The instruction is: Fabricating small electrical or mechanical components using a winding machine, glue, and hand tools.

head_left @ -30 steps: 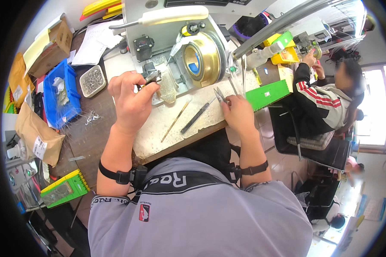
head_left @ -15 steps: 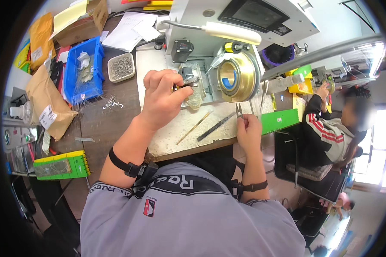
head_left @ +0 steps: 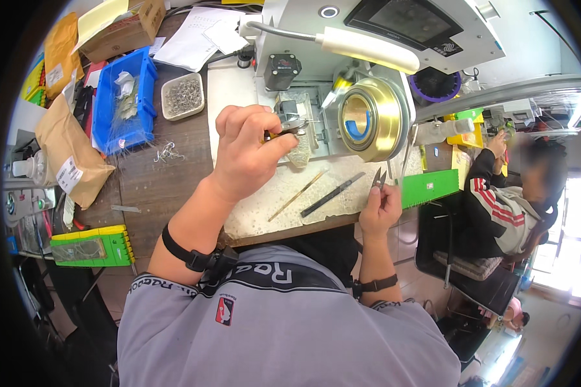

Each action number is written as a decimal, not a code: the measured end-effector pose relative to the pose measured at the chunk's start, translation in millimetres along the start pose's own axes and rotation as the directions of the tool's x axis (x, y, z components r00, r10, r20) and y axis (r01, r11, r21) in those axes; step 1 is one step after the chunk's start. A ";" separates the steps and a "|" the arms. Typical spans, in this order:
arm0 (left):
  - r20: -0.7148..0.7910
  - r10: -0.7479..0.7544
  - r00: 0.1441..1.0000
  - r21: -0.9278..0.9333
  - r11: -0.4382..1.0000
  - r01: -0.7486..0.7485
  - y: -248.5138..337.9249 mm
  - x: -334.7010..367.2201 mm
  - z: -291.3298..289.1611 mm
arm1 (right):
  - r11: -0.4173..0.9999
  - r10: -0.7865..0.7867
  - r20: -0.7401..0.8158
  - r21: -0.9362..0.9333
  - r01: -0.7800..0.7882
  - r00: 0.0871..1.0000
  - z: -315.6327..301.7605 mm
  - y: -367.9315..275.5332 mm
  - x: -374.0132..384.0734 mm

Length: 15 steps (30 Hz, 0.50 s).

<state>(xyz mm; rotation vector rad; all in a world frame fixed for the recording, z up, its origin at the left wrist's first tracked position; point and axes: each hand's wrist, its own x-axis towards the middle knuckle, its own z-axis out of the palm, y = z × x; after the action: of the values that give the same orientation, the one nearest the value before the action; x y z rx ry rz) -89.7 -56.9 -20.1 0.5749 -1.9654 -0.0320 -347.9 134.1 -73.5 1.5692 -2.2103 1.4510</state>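
Note:
My left hand [head_left: 246, 143] is bent over the small fixture of a grey machine, its fingers curled and the thumb out along a shiny metal piece [head_left: 290, 117] with a dark end. Beneath that piece lies a clear, scratched block [head_left: 300, 153]. Near the front edge of the white work board, my right hand [head_left: 379, 211] is closed round small scissors [head_left: 379, 180], whose two pointed blades stick up from the fingers. A thin brown stick [head_left: 297, 195] and a black-handled slim tool [head_left: 332, 194] lie on the board between my hands.
A brass-coloured spool [head_left: 371, 122] stands right of the fixture, under a white lamp bar [head_left: 370, 49]. To the left are a tub of small metal hooks [head_left: 183, 97], a blue bin [head_left: 100, 122] and a paper bag [head_left: 71, 151]. A person [head_left: 497, 206] sits at the right.
The right hand has come slightly nearer to me, and the scissors now tilt more to the right. The left hand keeps its hold at the fixture. The whole view has shifted a little.

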 end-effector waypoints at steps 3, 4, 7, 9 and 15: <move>-0.003 -0.001 1.000 0.001 1.000 0.001 0.7 0.9 0.3 | 0.998 -0.014 -0.018 0.054 0.015 1.000 1.2 7.4 -2.0; -0.002 0.001 1.000 -0.003 1.000 -0.001 1.0 0.8 0.5 | 0.993 -0.014 -0.038 0.116 0.018 0.999 1.3 9.6 -3.0; -0.005 0.006 1.000 -0.003 1.000 -0.006 0.3 0.5 0.4 | 0.979 0.093 -0.071 0.190 -0.078 0.993 2.4 13.2 -6.9; 0.007 0.015 1.000 0.003 1.000 -0.015 0.1 0.2 -0.7 | 0.983 0.093 -0.086 0.168 -0.078 0.992 2.1 13.9 -8.3; 0.051 0.019 0.999 -0.016 1.000 -0.018 3.9 5.1 -5.9 | 0.948 0.159 -0.169 0.301 -0.103 0.973 8.8 16.3 -8.6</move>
<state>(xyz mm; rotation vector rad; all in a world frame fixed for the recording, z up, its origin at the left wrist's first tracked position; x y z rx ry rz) -87.9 -54.2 -12.0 0.5512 -2.0179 -0.0505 -352.4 134.4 -93.4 1.2998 -2.1022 1.9536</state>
